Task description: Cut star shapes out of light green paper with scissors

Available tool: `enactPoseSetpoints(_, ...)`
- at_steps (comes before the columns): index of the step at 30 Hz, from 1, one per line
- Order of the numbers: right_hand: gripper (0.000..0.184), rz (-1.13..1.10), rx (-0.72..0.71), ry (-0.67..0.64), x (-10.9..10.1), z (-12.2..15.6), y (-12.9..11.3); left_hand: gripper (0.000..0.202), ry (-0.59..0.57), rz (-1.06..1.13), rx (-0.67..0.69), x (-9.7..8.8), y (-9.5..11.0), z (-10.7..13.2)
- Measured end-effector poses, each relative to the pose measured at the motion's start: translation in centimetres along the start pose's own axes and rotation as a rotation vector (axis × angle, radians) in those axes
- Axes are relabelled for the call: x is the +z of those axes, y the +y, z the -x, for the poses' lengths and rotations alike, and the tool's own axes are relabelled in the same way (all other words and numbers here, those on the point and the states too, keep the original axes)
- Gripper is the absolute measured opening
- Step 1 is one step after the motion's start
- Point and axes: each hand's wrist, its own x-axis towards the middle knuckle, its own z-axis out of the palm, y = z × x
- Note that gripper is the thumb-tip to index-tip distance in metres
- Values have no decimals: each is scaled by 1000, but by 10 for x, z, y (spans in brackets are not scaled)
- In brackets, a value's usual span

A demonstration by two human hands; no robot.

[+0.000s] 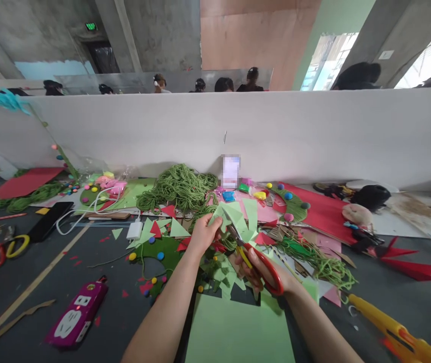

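My left hand (203,233) is closed in a pinch on a piece of light green paper (233,213) held up above the table. My right hand (266,275) grips red and yellow scissors (255,257), whose blades reach up into that green paper. Below my hands lies a larger light green sheet (234,330). Green and red paper triangles (170,222) are scattered around, and a heap of green yarn (180,187) sits just behind my hands.
A white partition wall (313,131) closes the back of the table; people sit beyond it. A second pair of scissors (1,248), a black phone (51,219), a white charger (134,230), a pink power strip (77,315) and a yellow glue gun (392,330) lie around.
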Motion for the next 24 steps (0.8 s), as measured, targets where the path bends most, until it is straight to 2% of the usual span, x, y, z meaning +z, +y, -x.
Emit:
enactPoseSetpoints(2, 66, -13, -22, -30, -5, -1, 5, 30, -12, -8, 2, -1, 1, -1)
enactPoseSetpoints(7, 73, -132, -39, -198, -10, 5, 19, 35, -110, -100, -10, -5, 0, 0)
enactPoseSetpoints(14, 75, -140, -49, -147, -13, 10, 27, 41, -107, -186, -30, -5, 9, 7)
enactPoseSetpoints(20, 76, -127, -50, -98, -11, 5, 32, 43, -38, -27, -81, 7, -2, 3)
enactPoseSetpoints(24, 75, -166, -76, -68, -8, 4, 32, 46, -2, 64, -67, 15, -5, 4)
